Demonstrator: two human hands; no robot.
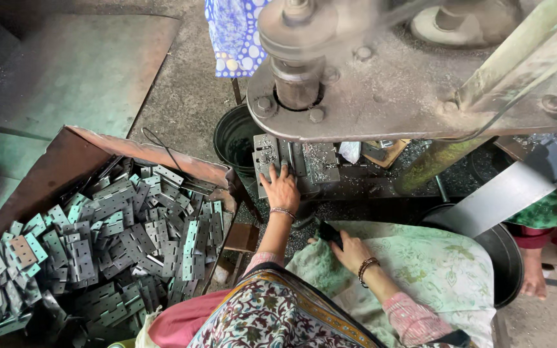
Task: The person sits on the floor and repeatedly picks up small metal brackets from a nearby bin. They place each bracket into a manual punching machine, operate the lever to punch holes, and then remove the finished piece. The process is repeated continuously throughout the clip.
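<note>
My left hand [280, 188] reaches onto the bed of a heavy metal press [381, 84]. Its fingers lie on a grey perforated hinge plate [264, 158] that sits under the press head, and they hold its near edge. My right hand [351, 251] rests on a pale green patterned cloth [433, 270] over my lap. It grips a small dark object [329, 233], whose kind I cannot tell. Both wrists wear bangles.
A rusty box [156, 153] at the left holds several grey and green hinge plates [104, 245]. A black bucket [230, 138] stands beside the press, and a black basin [507, 264] lies at the right under a metal chute [498, 196]. Another person's foot [536, 274] is at the far right.
</note>
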